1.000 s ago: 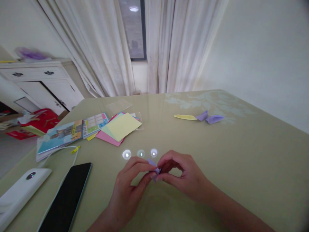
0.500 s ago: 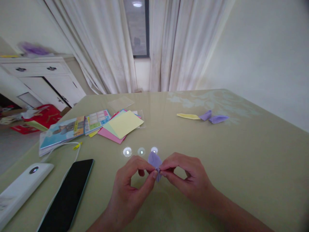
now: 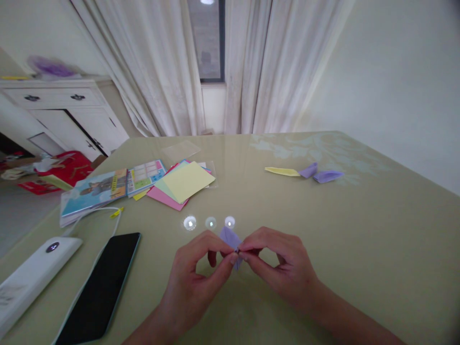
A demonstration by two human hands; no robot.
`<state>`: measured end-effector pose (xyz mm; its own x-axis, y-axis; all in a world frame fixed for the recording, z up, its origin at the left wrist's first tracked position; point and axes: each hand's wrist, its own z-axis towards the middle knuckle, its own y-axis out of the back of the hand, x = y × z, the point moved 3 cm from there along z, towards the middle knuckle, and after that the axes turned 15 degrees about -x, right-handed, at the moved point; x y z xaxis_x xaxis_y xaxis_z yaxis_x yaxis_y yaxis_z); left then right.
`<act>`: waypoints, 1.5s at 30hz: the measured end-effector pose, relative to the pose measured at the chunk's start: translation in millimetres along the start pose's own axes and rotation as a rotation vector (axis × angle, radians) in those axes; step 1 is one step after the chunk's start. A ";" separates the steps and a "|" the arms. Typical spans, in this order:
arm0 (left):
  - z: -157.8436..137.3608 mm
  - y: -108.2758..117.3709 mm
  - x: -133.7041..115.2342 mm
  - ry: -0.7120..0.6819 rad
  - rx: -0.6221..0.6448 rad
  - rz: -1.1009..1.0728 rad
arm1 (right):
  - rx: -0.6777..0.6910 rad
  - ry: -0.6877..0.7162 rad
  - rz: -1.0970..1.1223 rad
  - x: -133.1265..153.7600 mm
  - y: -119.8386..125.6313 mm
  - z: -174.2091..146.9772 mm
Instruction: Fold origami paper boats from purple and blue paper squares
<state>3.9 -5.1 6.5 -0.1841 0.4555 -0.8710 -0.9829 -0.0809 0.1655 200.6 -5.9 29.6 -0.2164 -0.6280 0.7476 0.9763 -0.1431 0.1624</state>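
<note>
The left hand (image 3: pixel 199 275) and the right hand (image 3: pixel 285 263) meet fingertip to fingertip over the bench (image 3: pixel 323 235), each with thumb and index finger closed in a pinch on a small folded purple paper (image 3: pixel 229 236). The paper sits between the two pinches: a broader part spreads out just beyond the fingertips, a smaller point shows below them on the near side, and a dark line, likely a crease, runs along it. Whether it touches the bench cannot be told, and the fingers hide its middle. To work this spot well, the two pinches would best press evenly and close to the crease, one steadying the paper while the other makes small adjustments; a hard pull apart could tear or skew so small a piece. Lining up both sides on the crease before pressing firmly should give a sharper fold. Beyond the fingers and to their right lie a slim yellow folded piece (image 3: pixel 282 171) and two purple folded pieces (image 3: pixel 327 177), well apart from the hands; beyond and to their left is a fanned stack of coloured sheets (image 3: pixel 190 181). A dark-screened phone (image 3: pixel 100 287) lies left of the left hand, clear of its fingers.
</note>
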 end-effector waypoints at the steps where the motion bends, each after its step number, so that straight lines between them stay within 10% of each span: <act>1: -0.2 0.2 0.6 0.007 -0.010 0.008 | -0.001 0.006 0.003 0.0 -0.1 0.2; 14: 6.1 6.4 3.7 0.002 -0.015 0.002 | -0.011 -0.173 0.012 -5.4 1.9 -1.9; 20: 19.0 19.0 23.8 0.236 -0.194 0.105 | 0.017 -0.262 0.211 -11.9 6.6 3.3; 27: 20.4 6.8 41.0 0.707 -0.119 -0.416 | -0.033 -0.421 0.439 -27.6 9.7 7.8; 37: 30.7 19.8 33.4 0.604 -0.253 -0.611 | -0.055 -0.483 0.516 -45.9 11.8 6.9; 45: 16.7 14.7 35.4 0.770 -0.048 -0.813 | 0.008 -0.615 0.668 -44.3 6.6 8.3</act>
<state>-17.0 24.6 -14.2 0.5749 -0.2802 -0.7688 -0.8086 -0.0507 -0.5862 216.7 27.3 2.9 0.4331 -0.0588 0.8994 0.8982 0.1110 -0.4253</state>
